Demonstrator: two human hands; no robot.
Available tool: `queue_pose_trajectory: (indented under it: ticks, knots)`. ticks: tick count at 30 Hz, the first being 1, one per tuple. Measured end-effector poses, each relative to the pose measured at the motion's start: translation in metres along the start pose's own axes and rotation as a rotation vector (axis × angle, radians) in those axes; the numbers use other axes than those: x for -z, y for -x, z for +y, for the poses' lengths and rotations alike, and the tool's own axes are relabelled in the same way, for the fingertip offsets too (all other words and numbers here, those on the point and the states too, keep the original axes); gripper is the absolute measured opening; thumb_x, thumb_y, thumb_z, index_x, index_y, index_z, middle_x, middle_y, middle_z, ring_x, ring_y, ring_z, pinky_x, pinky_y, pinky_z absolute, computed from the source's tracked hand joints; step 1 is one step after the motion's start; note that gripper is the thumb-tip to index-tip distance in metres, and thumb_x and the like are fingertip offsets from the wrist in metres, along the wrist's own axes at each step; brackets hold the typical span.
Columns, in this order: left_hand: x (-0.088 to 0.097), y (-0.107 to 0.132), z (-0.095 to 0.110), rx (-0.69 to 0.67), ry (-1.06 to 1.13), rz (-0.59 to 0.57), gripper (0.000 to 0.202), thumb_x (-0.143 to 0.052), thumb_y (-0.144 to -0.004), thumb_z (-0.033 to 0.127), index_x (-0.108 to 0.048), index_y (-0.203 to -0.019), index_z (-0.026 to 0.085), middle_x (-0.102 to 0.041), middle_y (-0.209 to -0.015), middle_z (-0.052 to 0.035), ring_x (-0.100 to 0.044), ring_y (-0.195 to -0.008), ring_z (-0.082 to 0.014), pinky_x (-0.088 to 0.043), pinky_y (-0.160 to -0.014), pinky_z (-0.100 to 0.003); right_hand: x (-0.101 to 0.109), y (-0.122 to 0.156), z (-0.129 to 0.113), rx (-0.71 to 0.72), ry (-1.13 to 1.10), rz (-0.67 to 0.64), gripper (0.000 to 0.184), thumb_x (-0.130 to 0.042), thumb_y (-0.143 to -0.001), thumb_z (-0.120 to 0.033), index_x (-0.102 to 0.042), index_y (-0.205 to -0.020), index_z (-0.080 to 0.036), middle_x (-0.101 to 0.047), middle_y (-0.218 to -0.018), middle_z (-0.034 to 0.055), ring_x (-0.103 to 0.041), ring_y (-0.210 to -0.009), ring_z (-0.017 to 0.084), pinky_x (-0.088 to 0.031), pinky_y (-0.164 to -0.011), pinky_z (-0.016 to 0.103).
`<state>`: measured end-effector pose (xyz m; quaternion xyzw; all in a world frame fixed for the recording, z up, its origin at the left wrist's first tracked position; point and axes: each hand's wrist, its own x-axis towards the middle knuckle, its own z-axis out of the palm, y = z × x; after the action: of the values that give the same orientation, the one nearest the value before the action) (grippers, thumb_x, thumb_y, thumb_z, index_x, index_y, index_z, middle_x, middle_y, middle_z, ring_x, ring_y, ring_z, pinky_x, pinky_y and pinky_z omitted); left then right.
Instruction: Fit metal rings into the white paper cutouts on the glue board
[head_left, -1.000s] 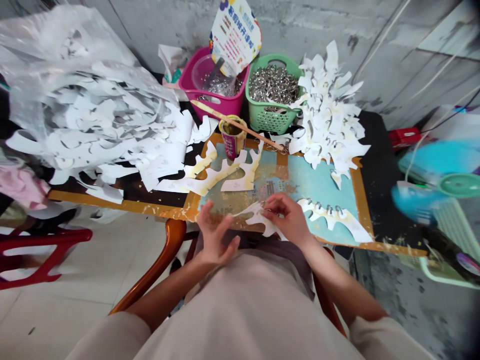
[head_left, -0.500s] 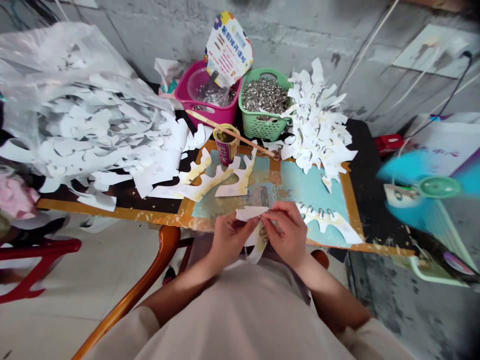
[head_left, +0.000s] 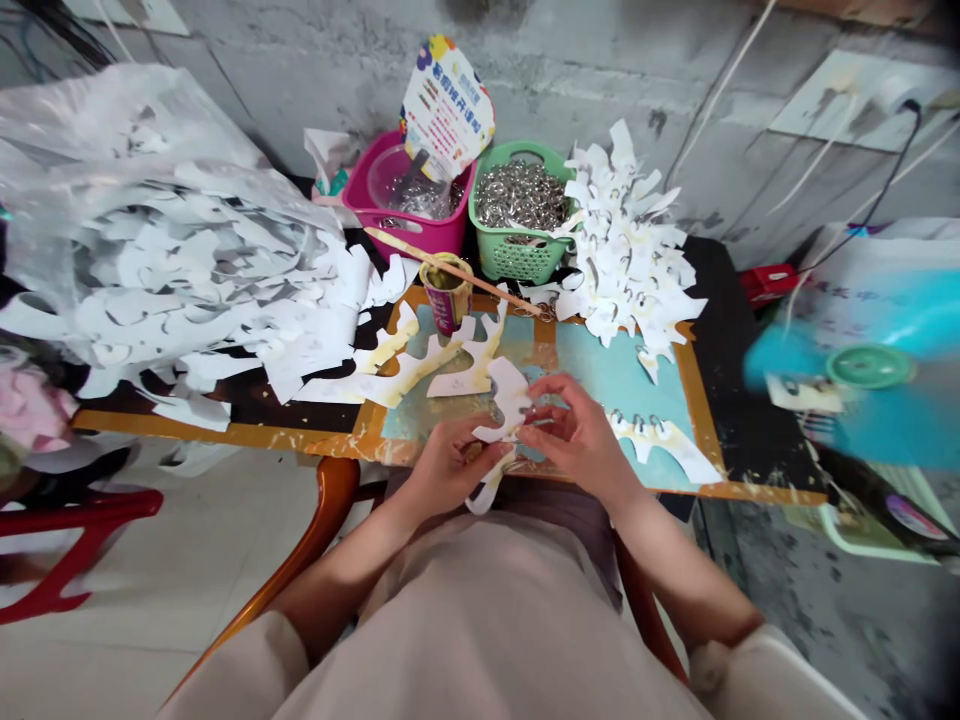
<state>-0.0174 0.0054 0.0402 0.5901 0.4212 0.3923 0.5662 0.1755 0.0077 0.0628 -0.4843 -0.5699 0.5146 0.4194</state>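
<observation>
My left hand [head_left: 451, 465] is closed on a white cut-out strip [head_left: 510, 392], pinching it between thumb and fingers. The strip is curved with a notched edge; one part stands up above the hand and another end hangs below the thumb. My right hand [head_left: 574, 440] is at the strip's right edge, its thumb and fingers apart and the fingertips near or touching that edge. Small metal rings seem to sit there, too small to make out surely. Beside the right hand lies a glue-smeared strip with metal rings [head_left: 660, 442]. Several glue-smeared strips [head_left: 457, 375] lie to the left.
A glue tin [head_left: 448, 305] with a wooden stick [head_left: 480, 275] across it stands behind my hands. Beyond are a pink basket [head_left: 405, 235] and a green basket [head_left: 517, 262] of metal rings. White pieces pile left [head_left: 187, 270] and right [head_left: 630, 260]. A blue-bladed fan [head_left: 870, 367] is at right.
The strip has been turned more upright in my left hand. My right hand's fingers have spread from a pinch at its edge. The view has shifted slightly.
</observation>
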Motion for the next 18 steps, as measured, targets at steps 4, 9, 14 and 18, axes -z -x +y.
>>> queue_pose_trajectory:
  ticks: [4, 9, 14, 18]
  knots:
    - [-0.001, 0.002, -0.008, -0.008, 0.007, 0.006, 0.020, -0.070, -0.085, 0.035, -0.067, -0.082, 0.015, -0.059, -0.065, 0.0004, -0.045, -0.055, -0.0084, -0.036, -0.048, -0.018, -0.004, 0.001, 0.000, -0.143, -0.275, -0.092, 0.058, -0.073, -0.080, -0.032, -0.038, -0.126, -0.033, -0.064, -0.091, -0.0030, -0.065, -0.074, 0.013, -0.055, -0.072, 0.028]
    - [-0.007, 0.009, -0.011, 0.112, 0.092, 0.072, 0.044, -0.089, -0.060, 0.036, -0.061, -0.086, 0.016, -0.049, -0.054, 0.0072, -0.036, -0.043, -0.0046, -0.029, -0.040, -0.016, -0.014, 0.006, 0.000, -0.113, -0.221, 0.016, 0.058, -0.071, -0.082, -0.028, -0.042, -0.132, -0.030, -0.062, -0.070, -0.0061, -0.060, -0.062, 0.012, -0.049, -0.061, 0.024]
    - [-0.008, 0.008, 0.000, 0.074, -0.055, 0.168, 0.039, -0.088, -0.062, 0.036, -0.062, -0.084, 0.017, -0.032, -0.044, 0.0112, -0.024, -0.039, -0.0032, -0.013, -0.037, -0.017, -0.019, 0.009, -0.003, -0.059, -0.140, 0.092, 0.062, -0.070, -0.082, -0.026, -0.043, -0.137, -0.031, -0.063, -0.072, -0.0041, -0.062, -0.066, 0.014, -0.052, -0.066, 0.028]
    - [-0.004, 0.001, 0.006, 0.020, -0.114, 0.113, 0.028, -0.074, -0.079, 0.038, -0.057, -0.071, 0.017, -0.034, -0.054, 0.0065, -0.026, -0.045, -0.0049, -0.018, -0.038, -0.018, -0.018, 0.011, -0.010, -0.044, -0.153, 0.094, 0.060, -0.070, -0.082, -0.026, -0.045, -0.136, -0.033, -0.061, -0.073, -0.0043, -0.061, -0.066, 0.014, -0.052, -0.064, 0.027]
